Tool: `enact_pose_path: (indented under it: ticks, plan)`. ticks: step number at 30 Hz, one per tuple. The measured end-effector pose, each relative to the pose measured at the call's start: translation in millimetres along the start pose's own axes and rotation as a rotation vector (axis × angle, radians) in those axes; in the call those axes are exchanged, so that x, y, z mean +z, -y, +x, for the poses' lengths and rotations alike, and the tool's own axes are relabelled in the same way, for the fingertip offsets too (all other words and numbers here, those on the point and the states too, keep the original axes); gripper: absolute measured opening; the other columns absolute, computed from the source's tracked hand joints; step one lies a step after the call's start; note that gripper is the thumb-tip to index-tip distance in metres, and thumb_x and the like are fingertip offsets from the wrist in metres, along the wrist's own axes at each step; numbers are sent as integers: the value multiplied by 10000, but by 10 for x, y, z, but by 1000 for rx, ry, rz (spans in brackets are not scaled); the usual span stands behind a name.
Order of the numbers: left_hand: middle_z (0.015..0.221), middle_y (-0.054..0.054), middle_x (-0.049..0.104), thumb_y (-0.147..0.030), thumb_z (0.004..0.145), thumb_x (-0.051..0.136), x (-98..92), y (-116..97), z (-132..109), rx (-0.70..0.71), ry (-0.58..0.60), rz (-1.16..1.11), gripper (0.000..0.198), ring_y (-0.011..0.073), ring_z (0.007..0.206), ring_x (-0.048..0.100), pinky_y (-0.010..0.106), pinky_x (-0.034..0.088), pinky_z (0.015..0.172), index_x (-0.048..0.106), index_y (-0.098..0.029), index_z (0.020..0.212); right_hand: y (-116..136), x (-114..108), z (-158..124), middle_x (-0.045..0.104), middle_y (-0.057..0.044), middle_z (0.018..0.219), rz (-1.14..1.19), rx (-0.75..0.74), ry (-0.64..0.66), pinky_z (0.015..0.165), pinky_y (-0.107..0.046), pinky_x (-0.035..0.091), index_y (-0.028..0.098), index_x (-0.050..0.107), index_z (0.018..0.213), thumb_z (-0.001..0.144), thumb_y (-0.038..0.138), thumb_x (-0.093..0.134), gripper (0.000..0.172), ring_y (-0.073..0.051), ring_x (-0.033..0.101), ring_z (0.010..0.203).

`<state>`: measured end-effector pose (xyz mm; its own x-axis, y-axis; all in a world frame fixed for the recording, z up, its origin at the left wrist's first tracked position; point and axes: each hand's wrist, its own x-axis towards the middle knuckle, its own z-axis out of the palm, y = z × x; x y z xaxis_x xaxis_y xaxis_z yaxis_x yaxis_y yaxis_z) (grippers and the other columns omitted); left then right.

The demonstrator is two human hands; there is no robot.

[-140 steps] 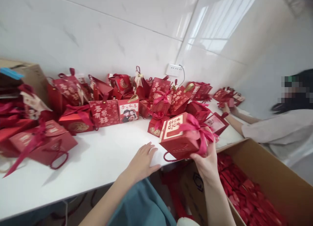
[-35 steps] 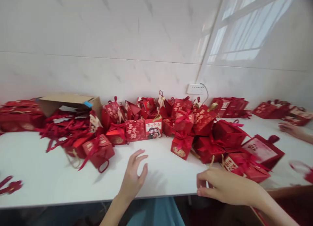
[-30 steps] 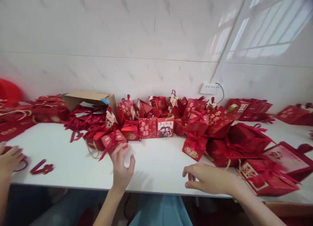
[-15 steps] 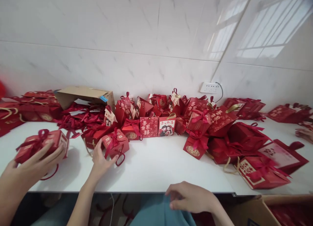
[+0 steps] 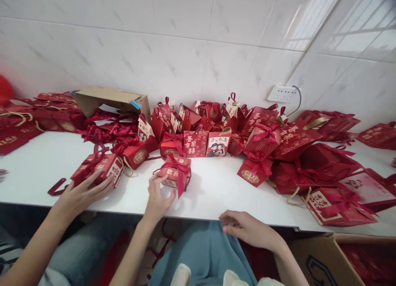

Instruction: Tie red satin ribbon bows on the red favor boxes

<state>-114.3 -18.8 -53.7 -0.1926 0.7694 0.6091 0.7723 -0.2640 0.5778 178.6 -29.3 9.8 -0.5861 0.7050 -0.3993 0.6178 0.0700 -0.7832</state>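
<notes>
My left hand (image 5: 158, 199) has its fingers and thumb on the near left side of a small red gift box (image 5: 172, 173) with a dark red ribbon bow, standing on the white table (image 5: 213, 187). My right hand (image 5: 247, 229) rests at the table's front edge over my blue-green skirt (image 5: 201, 253); its fingers are loosely bent and apart, with nothing in them. To my left, a co-worker's hand (image 5: 82, 191) lies over another red gift box (image 5: 95, 169) with a ribbon bow. A red box (image 5: 136, 154) with a gold emblem stands between and behind these two.
Many red gift boxes (image 5: 260, 139) crowd the back and right of the table. A cardboard box (image 5: 114, 97) on its side holds red ribbons and white papers. A power strip (image 5: 283, 94) hangs on the tiled wall. Below right stands an open carton (image 5: 315, 253).
My left hand has moved the gift box right and nearer the front edge. The co-worker's hand has brought its box right and down onto the table. My view has tilted down.
</notes>
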Motion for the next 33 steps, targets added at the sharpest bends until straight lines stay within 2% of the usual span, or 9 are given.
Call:
enact_pose_path:
  ticks: [4,6,8,10,13,15,19,25,33]
  plan:
    - [1161,115,436,-225,797,531,110,-434,-237,68,170,-109,366,256,1143,466,463,433,944,447,-214,1152,132,-108,122,669,-73,1003,11,-30,-237,794,-303,463,187,573,1063,864,431,469,332,-197,619,892]
    - [1073,96,474,-239,812,512,135,-551,-302,58,167,-216,339,226,1037,516,416,464,884,447,-218,1144,120,-157,170,669,-56,906,0,-34,-372,761,-305,455,189,571,1010,885,466,409,345,-193,614,824]
    - [994,78,502,-276,832,480,154,-599,-299,-62,120,-327,280,201,938,541,370,476,827,462,-206,1103,59,-181,209,642,-33,775,-7,-19,-463,706,-301,446,186,570,915,894,508,356,387,-183,593,726]
    - [990,76,536,-329,851,442,172,-608,-233,-244,173,-414,242,194,917,551,342,471,806,494,-196,1047,-22,-176,240,601,-17,696,16,-4,-511,646,-288,432,187,553,814,884,546,344,422,-168,557,654]
    - [915,56,591,-410,862,396,201,-618,-76,-430,415,-500,272,186,848,567,322,463,767,545,-189,913,-108,-145,271,561,-7,646,104,-8,-511,605,-271,420,190,514,699,849,583,394,438,-148,518,609]
    - [828,37,589,-440,843,409,212,-641,34,-465,479,-502,289,175,771,557,312,455,731,547,-187,826,-122,-136,289,535,-1,613,155,-7,-500,600,-269,419,192,488,652,829,603,410,454,-143,503,594]
    - [784,13,572,-445,815,435,182,-713,271,-460,436,-437,271,161,729,536,284,425,693,511,-193,754,-86,-184,336,512,7,611,210,-18,-570,594,-269,424,195,475,661,804,637,408,470,-142,491,599]
    - [627,-26,536,-485,807,460,71,-794,521,-405,808,-377,338,149,624,504,262,377,617,455,-194,636,3,-272,362,514,17,601,54,-21,-504,558,-248,366,189,480,639,812,551,474,401,-126,467,579]
    - [575,-44,451,-464,800,464,40,-730,459,-398,836,-473,336,121,578,427,239,345,569,434,-189,610,73,-211,238,519,9,538,5,16,-297,557,-258,347,179,504,561,809,457,506,372,-130,474,541]
